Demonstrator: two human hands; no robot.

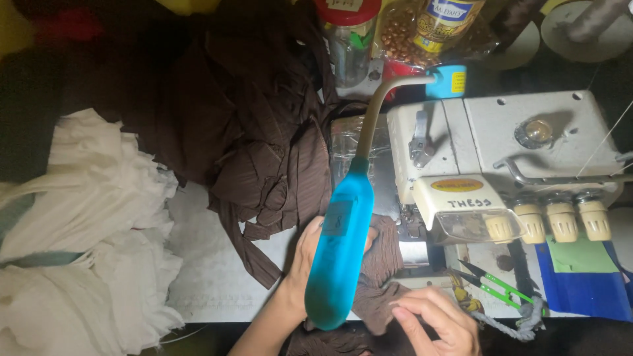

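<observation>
1. The left hand is lying flat, fingers spread, pressing the brown pleated fabric onto the bench near its front edge, partly hidden by a blue gooseneck lamp.
2. The right hand is curling loosely at the front edge, fingertips pinching the fabric's near fold.
3. The fabric is feeding toward the cream overlock machine on the bench's right side.
4. Green thread snips are lying just beside the right hand.
5. White cloth is piling at the left edge.

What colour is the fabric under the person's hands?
Dark brown, finely ribbed fabric, seen best in the head view.
</observation>
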